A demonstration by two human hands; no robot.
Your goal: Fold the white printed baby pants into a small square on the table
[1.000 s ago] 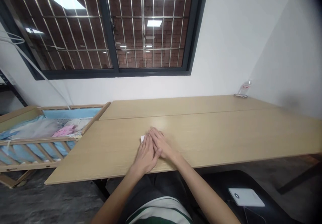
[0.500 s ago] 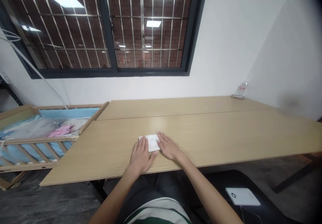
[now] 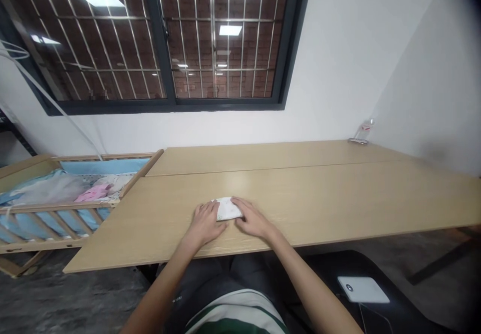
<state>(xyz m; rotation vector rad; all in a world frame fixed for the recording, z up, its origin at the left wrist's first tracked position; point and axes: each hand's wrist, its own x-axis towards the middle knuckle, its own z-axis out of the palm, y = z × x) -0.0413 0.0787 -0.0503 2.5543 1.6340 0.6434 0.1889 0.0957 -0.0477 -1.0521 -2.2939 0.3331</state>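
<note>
Clock directions are read from a small, white, roughly rectangular folded piece of soft sheet material point(image 3: 228, 208), with twelve o'clock pointing away from the person; whether it is cloth or paper cannot be determined. The folded piece lies on a pale, wood-grained worktop point(image 3: 319, 199), near its front edge, and bears faint small markings. The bare left hand point(image 3: 205, 222), at about half past eight, is palm down and open, its fingers slightly bent over the near end of the piece and its thumb spread apart toward four o'clock. The bare right hand point(image 3: 253, 219), at about half past three, has its fingertips on the opposite end, with the thumb just beside the lower edge; whether it pinches the material cannot be told. A straight seam crosses the worktop at twelve o'clock. A clear bottle with red marking point(image 3: 364, 129) stands at two o'clock, near the wall corner, just beside a thin flat object point(image 3: 358, 141). At nine o'clock is a light wooden crib with blue lining point(image 3: 41, 207), containing pink fabric point(image 3: 93, 192). At four o'clock, a white rectangular device point(image 3: 364, 290) rests on a black seat point(image 3: 338, 263).
</note>
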